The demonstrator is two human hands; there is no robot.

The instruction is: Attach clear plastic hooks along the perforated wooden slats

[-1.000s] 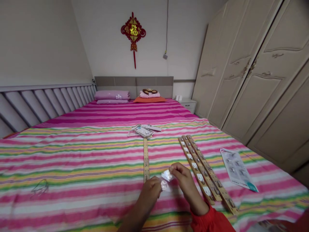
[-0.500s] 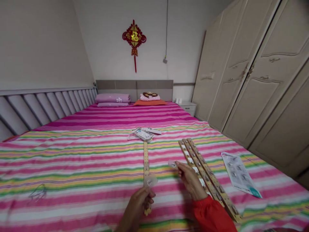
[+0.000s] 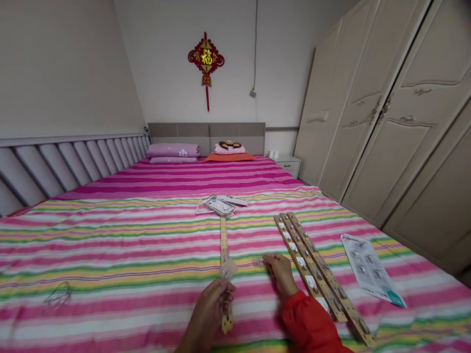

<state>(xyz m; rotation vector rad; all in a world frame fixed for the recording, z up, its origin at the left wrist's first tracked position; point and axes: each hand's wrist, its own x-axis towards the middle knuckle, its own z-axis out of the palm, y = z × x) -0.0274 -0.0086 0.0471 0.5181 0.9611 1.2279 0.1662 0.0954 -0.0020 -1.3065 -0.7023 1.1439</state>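
Observation:
My left hand (image 3: 215,299) is closed in a pinch on a clear round disc with a small shiny metal part (image 3: 228,268). It is over the lower part of a narrow yellowish strip with small holes (image 3: 223,238), which lies lengthwise on the bed. To the right, my right hand (image 3: 279,272) pinches a second small clear piece with a shiny part (image 3: 260,262), its edges hard to make out. Close beside that hand lie three similar strips (image 3: 312,255), side by side. Shiny metal pieces sit along them, and white rounded pieces (image 3: 300,263) line the left one.
A flat clear-and-white package (image 3: 373,269) lies at the right. Several packages (image 3: 221,204) are piled at the strip's far end. A thin clear crumpled item (image 3: 59,295) rests at the left. A striped sheet (image 3: 128,255) covers the bed; wardrobes (image 3: 397,132) stand along the right.
My right hand has moved slightly down and turned, its clear piece lower now. The disc in my left hand has moved slightly up and tilts more upright. The whole view has shifted slightly.

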